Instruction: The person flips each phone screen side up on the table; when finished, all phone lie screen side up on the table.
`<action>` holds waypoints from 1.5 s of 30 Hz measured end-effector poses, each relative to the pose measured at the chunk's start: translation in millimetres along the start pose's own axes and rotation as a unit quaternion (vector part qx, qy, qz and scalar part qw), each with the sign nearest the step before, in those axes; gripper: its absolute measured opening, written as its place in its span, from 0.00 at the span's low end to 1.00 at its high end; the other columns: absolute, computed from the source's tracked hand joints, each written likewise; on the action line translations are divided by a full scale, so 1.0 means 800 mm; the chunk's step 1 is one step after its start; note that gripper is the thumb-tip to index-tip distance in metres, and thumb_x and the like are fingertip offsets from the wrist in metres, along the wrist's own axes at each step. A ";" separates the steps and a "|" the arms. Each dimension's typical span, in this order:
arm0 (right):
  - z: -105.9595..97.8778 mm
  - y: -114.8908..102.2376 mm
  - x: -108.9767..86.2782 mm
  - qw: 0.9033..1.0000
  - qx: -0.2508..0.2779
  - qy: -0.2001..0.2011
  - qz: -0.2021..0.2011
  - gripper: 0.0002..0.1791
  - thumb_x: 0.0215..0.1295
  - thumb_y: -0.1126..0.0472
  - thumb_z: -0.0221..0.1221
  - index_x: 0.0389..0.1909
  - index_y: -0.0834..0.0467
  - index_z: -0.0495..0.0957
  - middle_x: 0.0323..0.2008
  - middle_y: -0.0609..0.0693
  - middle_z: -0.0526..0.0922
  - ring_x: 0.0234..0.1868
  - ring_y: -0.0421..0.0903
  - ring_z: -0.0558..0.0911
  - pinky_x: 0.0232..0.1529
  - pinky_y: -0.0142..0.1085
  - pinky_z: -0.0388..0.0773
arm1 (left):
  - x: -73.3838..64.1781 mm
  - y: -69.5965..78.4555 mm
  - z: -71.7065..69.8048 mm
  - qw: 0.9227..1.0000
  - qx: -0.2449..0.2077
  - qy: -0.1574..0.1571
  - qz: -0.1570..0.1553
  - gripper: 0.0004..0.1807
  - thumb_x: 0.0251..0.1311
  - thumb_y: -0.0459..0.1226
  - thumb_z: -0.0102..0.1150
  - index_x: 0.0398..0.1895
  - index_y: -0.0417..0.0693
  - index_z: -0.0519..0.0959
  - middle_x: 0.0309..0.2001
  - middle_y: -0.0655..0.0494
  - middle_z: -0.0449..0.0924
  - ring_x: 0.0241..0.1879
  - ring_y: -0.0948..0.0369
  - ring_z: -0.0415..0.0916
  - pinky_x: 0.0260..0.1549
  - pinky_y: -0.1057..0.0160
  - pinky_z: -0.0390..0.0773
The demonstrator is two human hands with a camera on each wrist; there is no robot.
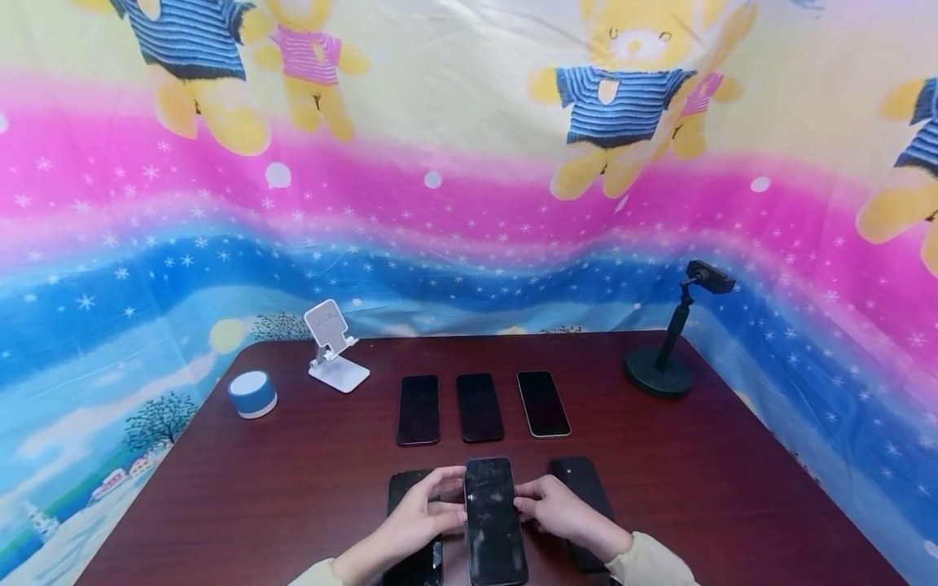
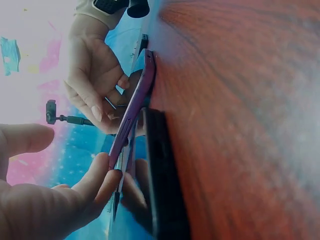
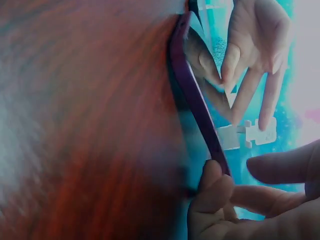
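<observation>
A dark smartphone (image 1: 494,529) with a smudged, glossy screen lies between both hands, screen up. My left hand (image 1: 418,519) holds its left edge, a finger near the top corner and another digit lower down. At the right edge, my right hand (image 1: 560,511) grips it with bent fingertips. Both wrist views show the smartphone's purple side (image 2: 132,112) slanting, its far end off the table. Under my left forearm lies another black phone (image 1: 403,488); a third black phone (image 1: 584,480) is partly hidden by my right hand.
Three phones lie in a row farther back: left (image 1: 418,411), middle (image 1: 479,407) and right (image 1: 544,404). A white folding stand (image 1: 339,370) and a blue-and-white round object (image 1: 252,395) stand back left. A black camera stand (image 1: 659,370) is back right. Printed cloth (image 1: 454,212) hangs behind the table.
</observation>
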State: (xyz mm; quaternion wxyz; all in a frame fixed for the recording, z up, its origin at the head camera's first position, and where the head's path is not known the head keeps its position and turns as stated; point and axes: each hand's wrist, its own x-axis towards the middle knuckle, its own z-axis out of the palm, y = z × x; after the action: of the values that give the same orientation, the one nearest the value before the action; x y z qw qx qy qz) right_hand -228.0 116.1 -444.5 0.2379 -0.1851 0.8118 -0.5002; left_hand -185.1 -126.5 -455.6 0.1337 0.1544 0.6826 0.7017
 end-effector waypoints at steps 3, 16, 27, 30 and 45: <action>0.002 -0.001 0.001 1.000 0.007 -0.017 0.011 0.25 0.69 0.65 0.52 0.59 0.81 0.65 0.41 0.62 0.83 0.34 0.45 0.81 0.28 0.35 0.77 | 0.002 -0.002 0.001 1.000 0.016 -0.003 -0.015 0.33 0.60 0.27 0.57 0.66 0.26 0.56 0.63 0.19 0.57 0.53 0.39 0.75 0.45 0.56 0.81; 0.004 -0.004 0.000 1.000 0.011 -0.014 0.007 0.26 0.69 0.65 0.52 0.60 0.80 0.64 0.39 0.58 0.83 0.39 0.45 0.81 0.34 0.35 0.79 | 0.004 0.003 0.003 0.998 0.049 -0.017 -0.040 0.35 0.57 0.28 0.60 0.67 0.28 0.58 0.64 0.20 0.56 0.56 0.36 0.72 0.45 0.51 0.81; 0.003 0.003 0.004 0.999 -0.042 -0.011 -0.023 0.28 0.68 0.64 0.53 0.59 0.83 0.62 0.29 0.57 0.81 0.19 0.38 0.68 0.22 0.27 0.65 | 0.005 0.002 0.004 0.995 0.083 -0.044 -0.038 0.36 0.56 0.28 0.60 0.66 0.26 0.57 0.66 0.21 0.56 0.56 0.40 0.72 0.52 0.49 0.77; 0.003 0.003 0.005 0.999 -0.047 -0.009 -0.025 0.29 0.68 0.64 0.54 0.59 0.83 0.62 0.37 0.63 0.82 0.21 0.39 0.70 0.23 0.28 0.66 | 0.006 0.001 0.004 0.994 0.093 -0.047 -0.039 0.35 0.57 0.28 0.60 0.66 0.26 0.57 0.66 0.21 0.55 0.56 0.40 0.71 0.53 0.48 0.76; -0.017 0.002 -0.010 0.999 0.005 -0.040 0.010 0.23 0.71 0.64 0.49 0.58 0.79 0.66 0.47 0.67 0.79 0.27 0.47 0.79 0.24 0.36 0.72 | 0.007 0.014 0.005 0.993 0.111 -0.037 -0.033 0.37 0.59 0.32 0.61 0.69 0.32 0.56 0.68 0.25 0.53 0.63 0.35 0.63 0.57 0.43 0.72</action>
State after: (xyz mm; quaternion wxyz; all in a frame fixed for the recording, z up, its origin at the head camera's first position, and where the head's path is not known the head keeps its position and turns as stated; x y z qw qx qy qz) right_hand -229.6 130.9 -438.7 0.2761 -0.1959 0.8011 -0.4936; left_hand -188.2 -120.7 -444.5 0.1638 0.1717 0.7553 0.6109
